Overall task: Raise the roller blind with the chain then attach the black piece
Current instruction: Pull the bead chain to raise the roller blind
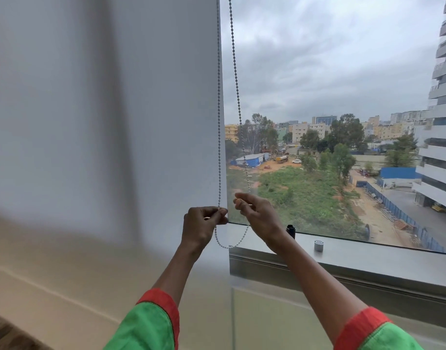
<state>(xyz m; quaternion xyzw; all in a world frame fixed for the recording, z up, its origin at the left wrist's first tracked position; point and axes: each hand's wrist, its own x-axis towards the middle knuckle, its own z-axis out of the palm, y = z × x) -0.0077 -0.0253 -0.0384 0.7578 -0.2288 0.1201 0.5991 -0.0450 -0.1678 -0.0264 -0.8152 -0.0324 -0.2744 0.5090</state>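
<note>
While both arms in green, red-cuffed sleeves (146, 327) are stretched forward, the bead chain (218, 122) is pinched by the left hand (203, 224) on its left strand, beside the blind's edge. The right strand is gripped in the closed fingers of the right hand (257, 214), the loop sagging between them. The black piece (290, 231) and a grey cap (318, 245) are stood on the window sill (368, 258) beyond. The roller blind (115, 109) is seen covering the left.

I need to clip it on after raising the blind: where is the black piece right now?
The black piece stands on the window sill, just right of the right hand and left of a small grey cap.
</note>
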